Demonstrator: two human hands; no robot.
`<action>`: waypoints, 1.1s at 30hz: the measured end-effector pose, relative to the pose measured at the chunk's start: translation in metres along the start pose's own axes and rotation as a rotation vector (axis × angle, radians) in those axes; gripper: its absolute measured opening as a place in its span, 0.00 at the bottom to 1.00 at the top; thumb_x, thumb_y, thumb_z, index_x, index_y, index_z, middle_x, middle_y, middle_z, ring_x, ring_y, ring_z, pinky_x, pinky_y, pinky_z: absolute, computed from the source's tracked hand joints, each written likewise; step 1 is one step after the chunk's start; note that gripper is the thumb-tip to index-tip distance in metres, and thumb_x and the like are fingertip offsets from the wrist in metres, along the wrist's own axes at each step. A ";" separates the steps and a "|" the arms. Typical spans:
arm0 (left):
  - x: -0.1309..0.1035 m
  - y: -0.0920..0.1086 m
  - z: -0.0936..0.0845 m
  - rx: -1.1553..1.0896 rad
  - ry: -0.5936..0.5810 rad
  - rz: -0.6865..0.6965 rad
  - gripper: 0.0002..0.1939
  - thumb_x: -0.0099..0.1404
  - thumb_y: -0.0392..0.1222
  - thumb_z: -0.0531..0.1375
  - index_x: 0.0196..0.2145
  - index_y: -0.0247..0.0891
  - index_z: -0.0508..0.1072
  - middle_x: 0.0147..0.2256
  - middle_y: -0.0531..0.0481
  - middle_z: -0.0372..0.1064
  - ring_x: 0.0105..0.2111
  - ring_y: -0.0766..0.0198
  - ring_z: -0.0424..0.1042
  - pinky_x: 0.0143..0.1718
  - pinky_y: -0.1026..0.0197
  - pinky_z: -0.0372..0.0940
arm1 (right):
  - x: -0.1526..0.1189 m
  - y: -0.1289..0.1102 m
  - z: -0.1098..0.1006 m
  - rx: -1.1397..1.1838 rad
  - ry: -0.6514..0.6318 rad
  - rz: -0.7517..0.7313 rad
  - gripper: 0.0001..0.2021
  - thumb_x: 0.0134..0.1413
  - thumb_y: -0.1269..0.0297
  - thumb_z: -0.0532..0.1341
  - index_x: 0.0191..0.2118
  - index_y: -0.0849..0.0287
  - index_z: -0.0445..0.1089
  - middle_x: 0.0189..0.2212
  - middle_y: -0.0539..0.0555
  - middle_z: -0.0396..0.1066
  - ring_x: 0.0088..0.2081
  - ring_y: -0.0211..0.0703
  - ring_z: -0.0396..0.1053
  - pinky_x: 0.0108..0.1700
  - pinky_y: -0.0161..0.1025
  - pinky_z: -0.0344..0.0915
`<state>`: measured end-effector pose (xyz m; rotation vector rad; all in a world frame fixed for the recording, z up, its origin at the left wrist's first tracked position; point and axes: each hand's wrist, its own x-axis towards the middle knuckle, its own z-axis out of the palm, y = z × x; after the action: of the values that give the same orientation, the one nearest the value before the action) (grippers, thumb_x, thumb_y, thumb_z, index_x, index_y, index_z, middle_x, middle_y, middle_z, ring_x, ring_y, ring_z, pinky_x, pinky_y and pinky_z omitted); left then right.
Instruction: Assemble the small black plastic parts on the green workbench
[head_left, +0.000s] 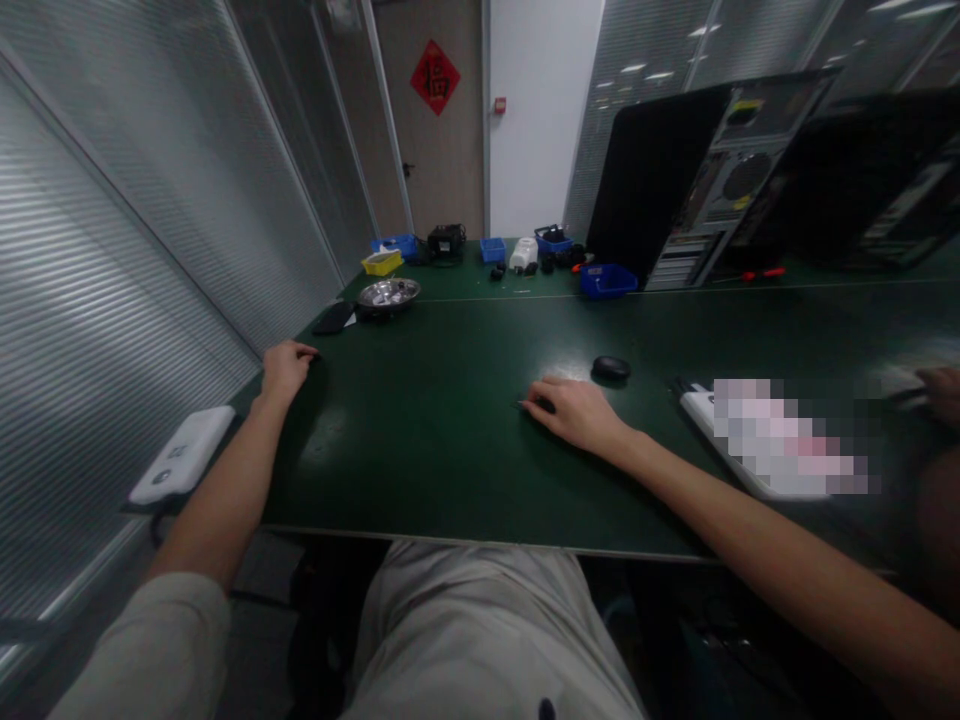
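Observation:
My left hand (285,372) rests on the left side of the green table (420,430), with its fingers pinched together. A small dark bit shows at the fingertips, too small to name. Past it lie a flat black object (334,318) and a round metal dish (388,294) holding small shiny pieces. Near the middle of the table, my right hand (574,412) is closed in a pinch. A thin tip pokes out from its fingers and something dark shows under them; its kind cannot be made out. Just beyond this hand sits a black computer mouse (611,368).
White devices lie at the left edge (184,455) and right (720,440), the latter partly blurred out. Blue bins (609,282), a yellow tray (382,263) and an opened computer case (675,180) stand behind. Another person's hand (941,390) is at far right.

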<state>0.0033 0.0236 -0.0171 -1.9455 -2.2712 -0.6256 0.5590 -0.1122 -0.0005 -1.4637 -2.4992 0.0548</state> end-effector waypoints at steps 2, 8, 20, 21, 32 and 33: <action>0.000 -0.001 0.001 0.021 -0.001 0.013 0.16 0.66 0.34 0.57 0.47 0.33 0.82 0.49 0.40 0.78 0.50 0.50 0.75 0.57 0.55 0.66 | 0.000 0.001 0.001 0.001 0.006 0.000 0.13 0.70 0.53 0.56 0.44 0.54 0.75 0.38 0.53 0.74 0.34 0.42 0.68 0.32 0.38 0.52; 0.000 0.001 0.001 0.093 0.002 0.037 0.18 0.65 0.34 0.57 0.48 0.36 0.82 0.49 0.42 0.79 0.52 0.48 0.75 0.59 0.53 0.65 | 0.000 0.001 0.002 0.010 0.015 -0.008 0.13 0.70 0.53 0.57 0.44 0.54 0.75 0.38 0.53 0.74 0.34 0.42 0.69 0.33 0.38 0.53; -0.005 0.014 -0.005 0.141 -0.040 -0.032 0.16 0.64 0.34 0.56 0.45 0.31 0.81 0.49 0.34 0.77 0.52 0.44 0.73 0.57 0.49 0.64 | 0.000 0.000 0.000 0.017 0.004 -0.008 0.13 0.70 0.53 0.56 0.45 0.54 0.75 0.39 0.54 0.74 0.36 0.44 0.70 0.34 0.38 0.55; -0.005 0.014 -0.005 0.143 -0.038 -0.044 0.16 0.64 0.34 0.56 0.45 0.31 0.81 0.49 0.33 0.76 0.52 0.43 0.73 0.57 0.48 0.65 | 0.000 0.000 0.000 0.017 0.004 -0.008 0.13 0.70 0.53 0.57 0.45 0.54 0.75 0.39 0.54 0.74 0.36 0.43 0.70 0.34 0.38 0.55; -0.012 0.013 -0.007 0.097 -0.025 -0.144 0.16 0.65 0.40 0.59 0.48 0.36 0.81 0.46 0.38 0.78 0.46 0.46 0.75 0.48 0.52 0.68 | 0.001 0.001 0.001 -0.012 0.001 0.001 0.13 0.70 0.53 0.57 0.44 0.54 0.75 0.38 0.54 0.74 0.35 0.43 0.69 0.32 0.38 0.53; -0.013 0.014 -0.008 0.094 -0.021 -0.143 0.16 0.65 0.41 0.60 0.48 0.37 0.81 0.46 0.38 0.78 0.46 0.46 0.75 0.47 0.52 0.68 | 0.001 0.000 0.001 -0.009 0.002 0.001 0.13 0.70 0.53 0.57 0.44 0.54 0.75 0.38 0.54 0.74 0.35 0.43 0.69 0.33 0.38 0.53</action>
<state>0.0177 0.0104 -0.0104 -1.7692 -2.4214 -0.5031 0.5585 -0.1108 -0.0016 -1.4680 -2.5001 0.0413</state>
